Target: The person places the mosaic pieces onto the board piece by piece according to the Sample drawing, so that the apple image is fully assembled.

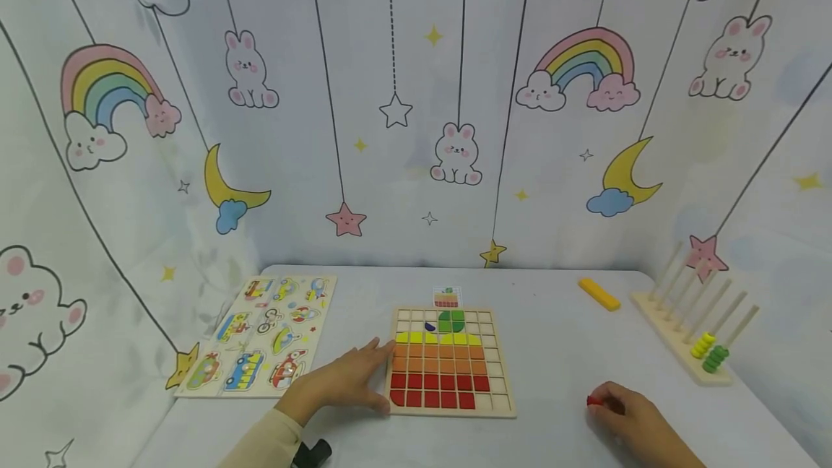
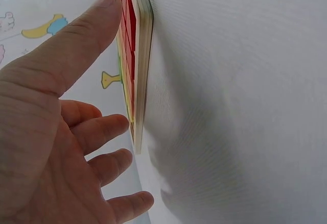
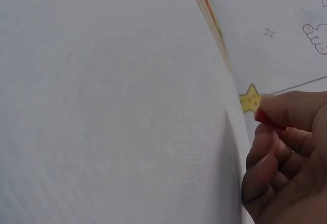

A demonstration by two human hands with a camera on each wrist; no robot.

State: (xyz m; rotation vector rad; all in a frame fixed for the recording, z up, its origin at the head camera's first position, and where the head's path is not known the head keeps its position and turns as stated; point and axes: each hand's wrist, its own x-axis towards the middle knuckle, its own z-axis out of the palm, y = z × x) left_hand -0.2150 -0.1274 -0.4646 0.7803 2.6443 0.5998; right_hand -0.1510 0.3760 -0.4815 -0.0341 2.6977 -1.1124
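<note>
A wooden grid board point(image 1: 499, 385) lies mid-table, its squares filled with red tiles point(image 1: 432, 382) in the two near rows, then orange point(image 1: 439, 358) and yellow ones. Green tiles point(image 1: 451, 321) and a small dark blue piece point(image 1: 430, 326) sit near its far edge. My left hand point(image 1: 344, 383) rests along the board's left side, fingers spread and fairly straight; in the left wrist view the thumb point(image 2: 94, 32) is at the board's edge. To the right of the board, my right hand point(image 1: 620, 410) pinches a small red tile point(image 3: 265, 118) between thumb and forefinger, much of it hidden.
Left of the board lies a vehicle puzzle board point(image 1: 260, 334). A small picture card point(image 1: 447, 297) sits behind the grid. At the right are a yellow bar point(image 1: 599, 294) and a wooden peg stand point(image 1: 682, 338) with yellow and green beads. A black object point(image 1: 313, 453) lies near my left forearm.
</note>
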